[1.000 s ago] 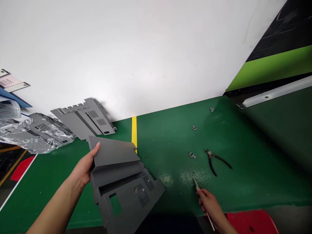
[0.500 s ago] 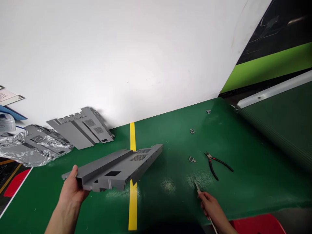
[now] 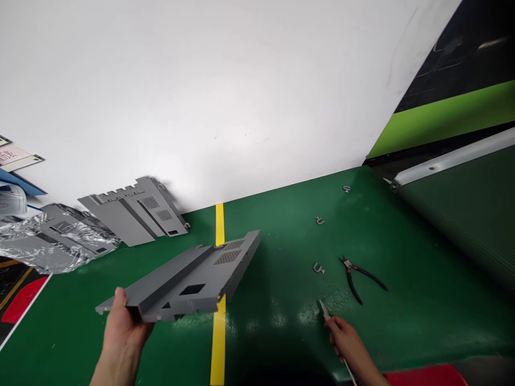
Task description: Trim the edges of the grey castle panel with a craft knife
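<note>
My left hand (image 3: 124, 327) grips the near left corner of a grey plastic panel (image 3: 169, 284), thumb on top. The panel is raised off the green table and tilted, with a stepped channel, two vent grilles and a dark rectangular opening facing up. In my right hand (image 3: 348, 343) is a slim, pale knife-like tool (image 3: 324, 309), its narrow tip pointing up and left, apart from the panel. Diagonal pliers (image 3: 353, 273) with black handles lie spread beyond that hand. Small grey U-shaped plastic pieces (image 3: 319, 268) are scattered on the table near the pliers.
Another grey panel (image 3: 137, 214) leans on the white wall (image 3: 249, 96) at the left. Beside it lies a panel in clear plastic wrap (image 3: 60, 246). Yellow tape (image 3: 218, 348) crosses the green table (image 3: 277, 343). A conveyor-like belt with a metal rail (image 3: 454, 161) stands right.
The panel's far end has swung slightly left and its upper face has turned more toward me. My right hand keeps the tool in nearly the same place. The view has shifted slightly.
</note>
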{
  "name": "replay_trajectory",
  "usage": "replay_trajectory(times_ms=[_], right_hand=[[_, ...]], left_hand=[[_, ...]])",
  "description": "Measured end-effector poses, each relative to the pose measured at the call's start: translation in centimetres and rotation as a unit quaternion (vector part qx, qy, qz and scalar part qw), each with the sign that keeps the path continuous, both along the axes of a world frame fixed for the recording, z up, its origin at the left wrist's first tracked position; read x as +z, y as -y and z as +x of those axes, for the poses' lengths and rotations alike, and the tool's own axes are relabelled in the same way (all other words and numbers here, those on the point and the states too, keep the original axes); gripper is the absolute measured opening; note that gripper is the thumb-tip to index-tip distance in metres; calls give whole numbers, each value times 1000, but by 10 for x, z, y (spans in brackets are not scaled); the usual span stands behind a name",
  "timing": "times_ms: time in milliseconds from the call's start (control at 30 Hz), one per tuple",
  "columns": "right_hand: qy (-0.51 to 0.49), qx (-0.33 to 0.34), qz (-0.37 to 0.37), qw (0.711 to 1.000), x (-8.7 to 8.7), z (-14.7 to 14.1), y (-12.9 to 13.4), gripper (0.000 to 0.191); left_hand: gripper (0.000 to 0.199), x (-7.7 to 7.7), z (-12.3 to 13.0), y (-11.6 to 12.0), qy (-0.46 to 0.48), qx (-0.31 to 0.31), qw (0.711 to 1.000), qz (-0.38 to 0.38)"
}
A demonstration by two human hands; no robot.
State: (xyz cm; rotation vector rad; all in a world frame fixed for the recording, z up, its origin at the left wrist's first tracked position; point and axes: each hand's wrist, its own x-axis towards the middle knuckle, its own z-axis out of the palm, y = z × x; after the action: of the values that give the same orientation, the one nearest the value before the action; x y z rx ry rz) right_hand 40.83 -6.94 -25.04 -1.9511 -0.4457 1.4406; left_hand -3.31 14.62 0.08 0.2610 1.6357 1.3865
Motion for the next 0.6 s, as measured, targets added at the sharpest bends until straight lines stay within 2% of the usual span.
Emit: replay_trajectory(times_ms=[133, 267, 433, 533, 600], right_hand=[[4, -4, -5, 1000, -1, -2, 5, 49], [19, 1, -17, 1000, 6, 2, 9, 44], [50, 1, -39, 998, 14, 10, 11, 39], [63, 10, -42, 997, 14, 11, 9, 37], [64, 22, -43, 997, 13, 10, 6, 36]], left_hand=[[42, -25, 33, 21, 31, 30, 999, 15], [51, -58, 60, 49, 56, 45, 997, -4], [59, -106, 56, 82, 96, 30, 994, -50], [60, -138, 49, 96, 115, 23, 989, -90], [62, -156, 47, 102, 117, 33, 989, -90]])
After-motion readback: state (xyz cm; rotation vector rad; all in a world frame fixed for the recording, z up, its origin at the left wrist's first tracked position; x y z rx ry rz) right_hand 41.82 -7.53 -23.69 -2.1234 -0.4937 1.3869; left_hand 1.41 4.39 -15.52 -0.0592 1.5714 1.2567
